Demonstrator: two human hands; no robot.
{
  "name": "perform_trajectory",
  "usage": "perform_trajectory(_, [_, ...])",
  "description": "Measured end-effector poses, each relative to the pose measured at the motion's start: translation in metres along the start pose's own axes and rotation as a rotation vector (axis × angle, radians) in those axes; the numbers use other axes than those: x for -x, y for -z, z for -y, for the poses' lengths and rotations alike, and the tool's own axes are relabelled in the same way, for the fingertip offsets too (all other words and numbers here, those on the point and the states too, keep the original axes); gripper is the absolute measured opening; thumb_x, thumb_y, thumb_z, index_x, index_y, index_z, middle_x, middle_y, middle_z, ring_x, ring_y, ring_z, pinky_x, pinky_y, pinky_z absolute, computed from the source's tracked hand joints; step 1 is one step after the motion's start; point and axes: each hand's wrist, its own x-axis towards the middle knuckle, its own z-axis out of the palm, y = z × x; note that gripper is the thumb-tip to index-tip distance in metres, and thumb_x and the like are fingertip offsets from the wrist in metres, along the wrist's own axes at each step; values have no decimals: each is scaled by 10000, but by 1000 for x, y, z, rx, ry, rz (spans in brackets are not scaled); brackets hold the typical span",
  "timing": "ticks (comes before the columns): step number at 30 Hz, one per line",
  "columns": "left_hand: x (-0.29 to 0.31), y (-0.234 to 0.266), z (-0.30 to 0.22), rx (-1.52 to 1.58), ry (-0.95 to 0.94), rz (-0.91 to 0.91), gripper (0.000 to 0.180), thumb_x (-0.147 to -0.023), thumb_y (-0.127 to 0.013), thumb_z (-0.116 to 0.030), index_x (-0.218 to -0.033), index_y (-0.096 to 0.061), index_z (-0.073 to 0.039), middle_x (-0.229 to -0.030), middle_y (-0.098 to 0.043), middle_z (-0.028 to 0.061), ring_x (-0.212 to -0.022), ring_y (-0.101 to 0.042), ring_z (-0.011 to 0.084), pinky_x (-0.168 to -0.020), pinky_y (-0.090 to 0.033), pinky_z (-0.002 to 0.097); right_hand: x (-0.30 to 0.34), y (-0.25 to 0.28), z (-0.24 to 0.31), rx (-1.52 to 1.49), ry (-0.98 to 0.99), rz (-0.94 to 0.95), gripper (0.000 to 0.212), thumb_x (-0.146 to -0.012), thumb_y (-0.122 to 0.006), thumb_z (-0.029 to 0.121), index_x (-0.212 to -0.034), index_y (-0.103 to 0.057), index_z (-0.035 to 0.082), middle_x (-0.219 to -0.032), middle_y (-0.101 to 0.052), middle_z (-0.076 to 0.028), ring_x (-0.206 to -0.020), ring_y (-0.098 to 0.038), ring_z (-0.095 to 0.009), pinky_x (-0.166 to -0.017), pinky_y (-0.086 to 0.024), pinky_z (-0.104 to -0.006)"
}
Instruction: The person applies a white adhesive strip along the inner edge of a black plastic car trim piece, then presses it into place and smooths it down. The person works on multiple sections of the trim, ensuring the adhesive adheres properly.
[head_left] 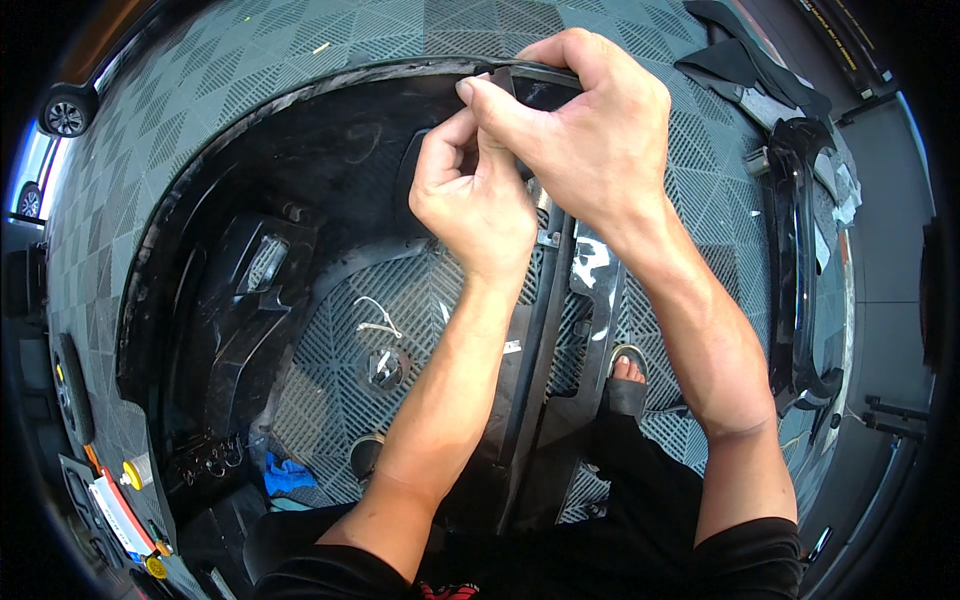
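Observation:
A large black car bumper (350, 130) stands curved before me, its inner side toward me. At its far upper edge my right hand (610, 125) grips the rim, thumb on the inner side and fingers bent over the outside. Just below, my left hand (475, 200) is closed, its fingertips pressed together close to the right thumb. A small dark flap (503, 80) shows at the rim between the two hands. What the left fingertips pinch is hidden by the right thumb.
Green-grey floor tiles (720, 200) lie all around. White string-like scraps (378, 320), a clear round piece (385, 368) and a blue cloth (288, 474) lie within the bumper's curve. Another black bumper part (790, 260) stands at right. Bottles and a box (120, 515) sit at lower left.

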Motion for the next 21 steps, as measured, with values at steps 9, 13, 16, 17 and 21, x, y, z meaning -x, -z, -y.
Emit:
perform_trajectory(9, [2,1,-2,69,28,-28,228,-954,-755,-87,-1079,-676,86,-1013,-749,126,-897,-707,146,-827,-583,267,2,5,1,-26,-75,86,437,-747,-878,372,-930,-743,-1,-830,-703,-123,-744,-718,-263,-679,-585,-369])
perform_trajectory(13, [1,2,-3,47,-14,7,235,-958,-745,-68,-1107,-659,92,-1048,-745,142,-928,-709,157,-853,-583,279,2,6,2,-20,-59,79,430,-751,-880,368,-933,-742,3,-814,-694,-111,-729,-713,-244,-661,-580,-362])
perform_trajectory(16, [2,2,-8,22,-22,26,233,-962,-737,-63,-1115,-654,93,-1069,-740,148,-946,-707,160,-863,-581,282,4,5,0,-22,-40,56,432,-751,-883,371,-937,-742,8,-812,-693,-103,-718,-711,-236,-651,-577,-361])
perform_trajectory(17, [2,2,-8,19,-24,29,233,-964,-735,-63,-1117,-653,93,-1074,-739,149,-947,-705,159,-865,-580,282,5,5,-1,-24,-30,44,433,-750,-884,373,-939,-742,10,-813,-693,-101,-714,-711,-234,-648,-576,-361])
perform_trajectory(21, [2,2,-7,3,-39,31,230,-969,-731,-67,-1115,-652,92,-1078,-738,148,-941,-699,152,-865,-577,278,4,5,-1,-17,-14,44,437,-741,-901,370,-930,-741,10,-809,-703,-95,-706,-714,-216,-640,-571,-338])
